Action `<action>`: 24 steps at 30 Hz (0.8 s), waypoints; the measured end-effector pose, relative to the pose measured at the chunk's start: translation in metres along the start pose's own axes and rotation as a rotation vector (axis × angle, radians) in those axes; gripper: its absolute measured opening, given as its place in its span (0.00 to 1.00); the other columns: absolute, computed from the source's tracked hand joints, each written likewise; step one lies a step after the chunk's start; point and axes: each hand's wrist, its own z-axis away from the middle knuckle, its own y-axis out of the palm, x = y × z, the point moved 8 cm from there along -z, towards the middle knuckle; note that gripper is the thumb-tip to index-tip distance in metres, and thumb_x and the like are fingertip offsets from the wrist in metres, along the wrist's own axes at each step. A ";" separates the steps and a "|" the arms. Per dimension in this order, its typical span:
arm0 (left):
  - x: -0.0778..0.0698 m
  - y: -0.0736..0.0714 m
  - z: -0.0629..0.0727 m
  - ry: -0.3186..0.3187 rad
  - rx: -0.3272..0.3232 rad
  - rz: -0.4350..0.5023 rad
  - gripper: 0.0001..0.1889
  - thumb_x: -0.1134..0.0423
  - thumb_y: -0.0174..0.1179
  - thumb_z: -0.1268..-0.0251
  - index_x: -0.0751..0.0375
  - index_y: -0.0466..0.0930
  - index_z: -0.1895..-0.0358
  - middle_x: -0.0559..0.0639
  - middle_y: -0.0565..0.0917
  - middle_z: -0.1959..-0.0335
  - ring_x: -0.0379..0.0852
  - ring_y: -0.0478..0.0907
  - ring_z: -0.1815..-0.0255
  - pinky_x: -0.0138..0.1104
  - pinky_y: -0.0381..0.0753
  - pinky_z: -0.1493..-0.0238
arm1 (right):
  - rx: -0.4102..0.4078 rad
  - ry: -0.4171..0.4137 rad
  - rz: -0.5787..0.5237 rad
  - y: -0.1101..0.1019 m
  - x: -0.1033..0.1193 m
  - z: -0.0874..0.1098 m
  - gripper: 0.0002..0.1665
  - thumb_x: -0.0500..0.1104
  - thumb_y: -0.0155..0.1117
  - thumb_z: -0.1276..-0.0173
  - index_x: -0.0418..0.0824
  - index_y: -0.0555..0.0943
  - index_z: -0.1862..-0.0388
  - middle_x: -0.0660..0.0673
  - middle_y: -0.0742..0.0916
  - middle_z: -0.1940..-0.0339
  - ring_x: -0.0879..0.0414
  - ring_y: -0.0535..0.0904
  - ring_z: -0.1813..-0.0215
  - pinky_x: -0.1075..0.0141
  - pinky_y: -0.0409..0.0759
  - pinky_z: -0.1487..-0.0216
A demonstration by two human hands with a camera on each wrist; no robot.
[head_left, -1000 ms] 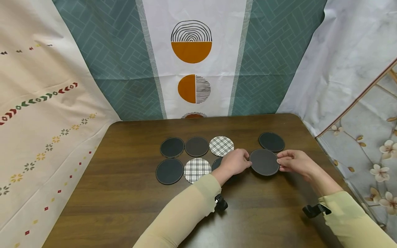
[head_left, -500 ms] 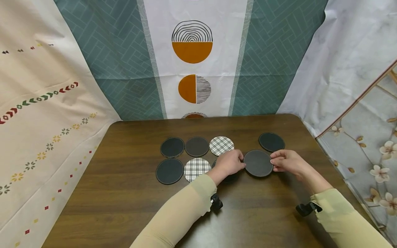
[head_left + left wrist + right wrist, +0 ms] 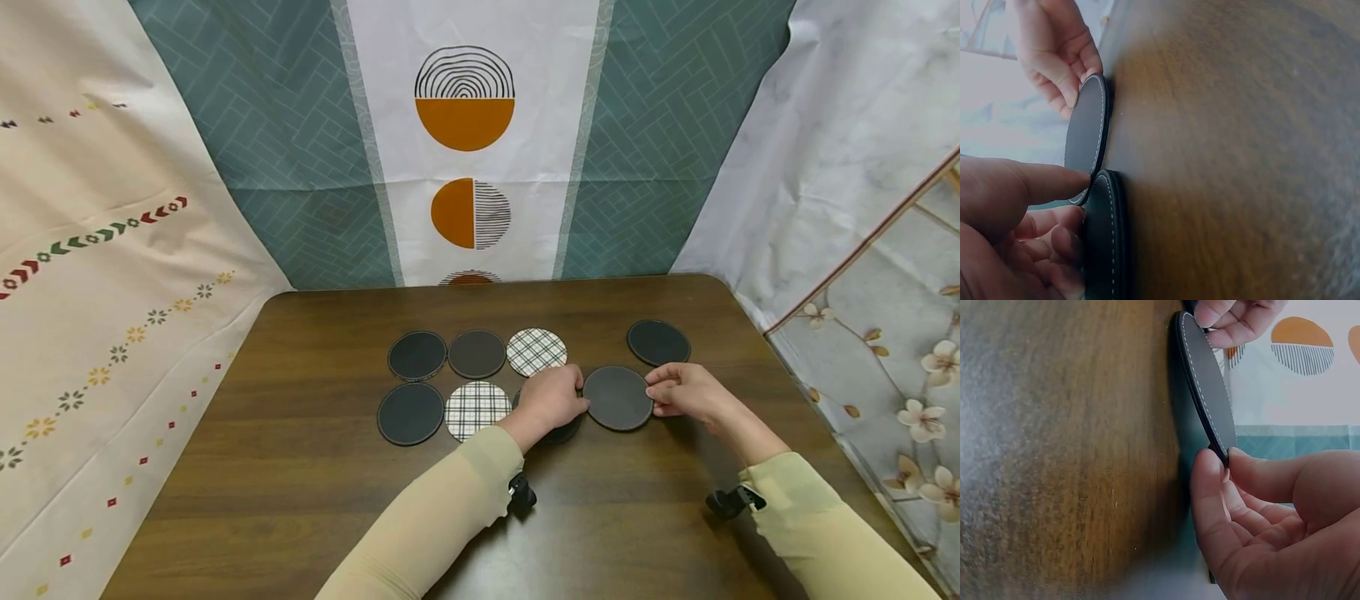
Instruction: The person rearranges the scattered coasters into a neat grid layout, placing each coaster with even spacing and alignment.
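Note:
A round dark grey coaster (image 3: 618, 398) with pale edge stitching is held between both hands, tilted over the table in the right wrist view (image 3: 1213, 381). My right hand (image 3: 690, 390) pinches its right edge between thumb and fingers. My left hand (image 3: 551, 396) pinches the opposite edge. Beneath the left hand lies a black coaster (image 3: 564, 432), mostly covered by that hand in the head view. The left wrist view shows the held coaster (image 3: 1085, 128) meeting the edge of this black coaster (image 3: 1099, 244).
Left of the hands, two rows of coasters lie on the brown table (image 3: 300, 500): black coasters (image 3: 417, 357), a dark brown coaster (image 3: 477, 353) and plaid coasters (image 3: 477, 408). Another black coaster (image 3: 658, 342) lies behind the right hand. Patterned curtains (image 3: 300, 167) stand around the table.
Both hands have moved the grey coaster leftward and slightly nearer, up to the black coaster under the left hand. The other coasters have stayed in place.

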 end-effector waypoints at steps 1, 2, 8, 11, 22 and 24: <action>0.000 -0.001 0.000 0.004 -0.006 0.002 0.12 0.52 0.74 0.25 0.51 0.87 0.49 0.44 0.90 0.51 0.45 0.87 0.53 0.39 0.84 0.55 | -0.002 -0.003 0.004 0.000 0.000 -0.001 0.21 0.28 0.62 0.18 0.16 0.71 0.34 0.37 0.90 0.52 0.56 0.88 0.61 0.62 0.90 0.57; 0.000 -0.002 0.001 0.007 -0.010 0.002 0.12 0.52 0.75 0.26 0.51 0.87 0.49 0.44 0.90 0.52 0.45 0.87 0.53 0.39 0.84 0.56 | -0.003 -0.007 0.008 0.000 0.000 -0.001 0.21 0.28 0.62 0.18 0.16 0.71 0.34 0.36 0.90 0.52 0.55 0.88 0.61 0.62 0.90 0.57; 0.000 -0.001 0.001 0.016 -0.003 0.032 0.12 0.53 0.75 0.26 0.52 0.87 0.49 0.45 0.90 0.51 0.46 0.87 0.52 0.39 0.84 0.55 | -0.012 -0.038 0.088 0.001 -0.001 -0.003 0.19 0.29 0.62 0.18 0.16 0.73 0.37 0.33 0.88 0.53 0.52 0.87 0.60 0.60 0.90 0.56; 0.001 0.000 0.000 0.020 0.003 0.043 0.12 0.53 0.76 0.26 0.52 0.87 0.49 0.45 0.90 0.51 0.46 0.86 0.53 0.39 0.84 0.55 | -0.009 -0.049 0.150 0.002 0.000 -0.003 0.18 0.30 0.62 0.17 0.17 0.74 0.38 0.32 0.86 0.53 0.49 0.87 0.58 0.57 0.91 0.55; 0.003 0.000 -0.003 0.053 0.018 0.071 0.12 0.56 0.76 0.28 0.55 0.86 0.50 0.43 0.89 0.57 0.44 0.85 0.57 0.37 0.82 0.54 | -0.027 -0.058 0.293 0.005 0.007 -0.003 0.14 0.32 0.65 0.20 0.21 0.80 0.44 0.33 0.88 0.55 0.49 0.89 0.57 0.55 0.91 0.54; 0.002 0.000 -0.003 0.061 0.020 0.080 0.12 0.57 0.77 0.28 0.55 0.85 0.51 0.42 0.88 0.60 0.43 0.84 0.58 0.36 0.82 0.54 | -0.027 -0.057 0.303 0.006 0.007 -0.003 0.13 0.32 0.66 0.20 0.22 0.81 0.44 0.34 0.88 0.55 0.49 0.89 0.57 0.55 0.91 0.54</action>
